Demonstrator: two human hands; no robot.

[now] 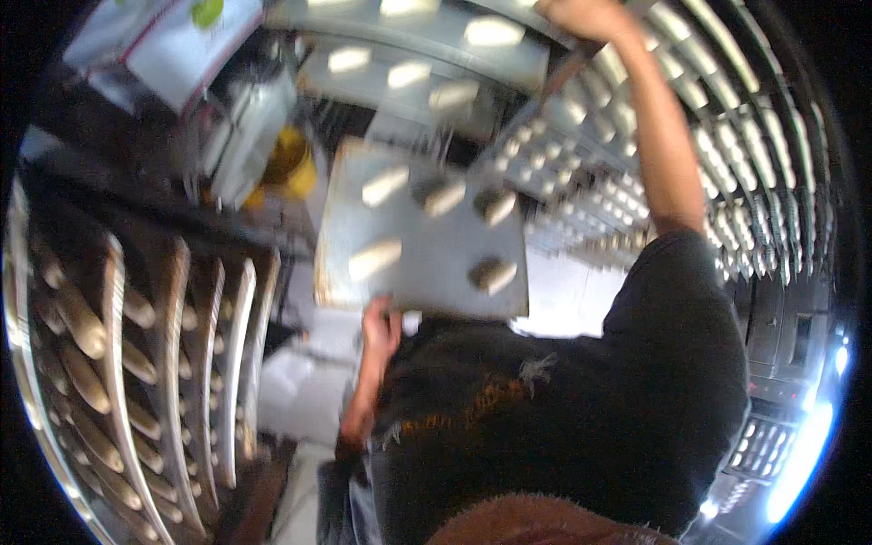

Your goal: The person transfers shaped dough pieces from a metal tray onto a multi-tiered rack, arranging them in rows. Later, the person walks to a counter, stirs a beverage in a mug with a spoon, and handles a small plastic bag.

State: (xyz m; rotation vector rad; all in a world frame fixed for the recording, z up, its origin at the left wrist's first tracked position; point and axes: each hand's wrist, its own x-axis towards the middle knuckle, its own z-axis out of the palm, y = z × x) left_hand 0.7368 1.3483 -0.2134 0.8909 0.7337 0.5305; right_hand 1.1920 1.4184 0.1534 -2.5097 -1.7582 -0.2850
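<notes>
In front of my dark shirt is a flat metal baking tray with several pale, elongated dough pieces spaced apart on it. My left hand grips the tray's near edge, left of its middle. With the arm stretched far up, my right hand is at the top of the view, beside the corner of a rack. Blur and the picture's rim hide what its fingers do. Nearest to it is an upper tray bearing more dough pieces.
Racks stacked with trays of dough pieces rise on the right. A rack at left holds long browned loaves. Beyond the held tray stand a yellow container and, at upper left, a white box.
</notes>
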